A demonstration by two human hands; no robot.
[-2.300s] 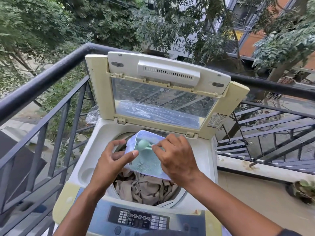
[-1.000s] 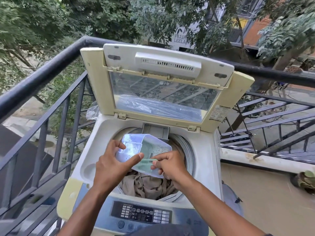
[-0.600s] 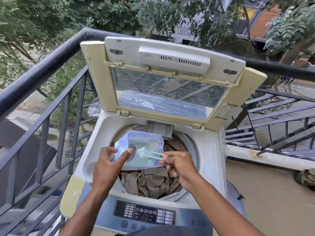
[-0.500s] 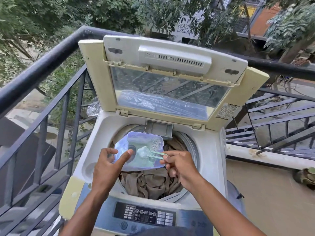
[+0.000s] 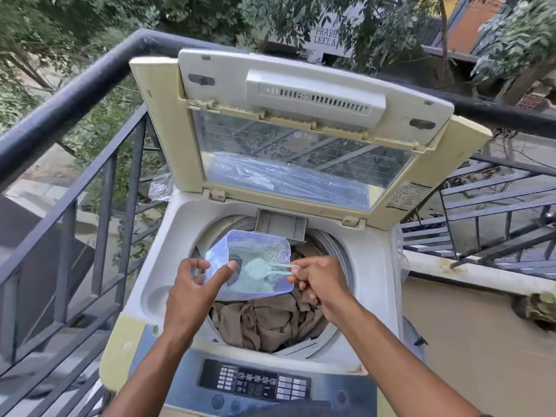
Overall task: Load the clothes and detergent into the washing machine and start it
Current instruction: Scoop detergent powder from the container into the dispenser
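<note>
Frame ctr: I saw L hand point(image 5: 192, 291) grip clamped on detergent tub point(image 5: 255, 266); R hand point(image 5: 320, 279) pinched scoop point(image 5: 264, 268) w/ powder, over clothes point(image 5: 267, 322) in drum.

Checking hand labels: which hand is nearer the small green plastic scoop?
Right. The right hand pinches the green scoop handle; the left hand holds the clear detergent tub beside it.

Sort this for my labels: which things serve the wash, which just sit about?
Job: tub, scoop, clothes, washer, lid, panel, left hand, right hand.
Idle: railing, plastic bag, plant pot.
</note>
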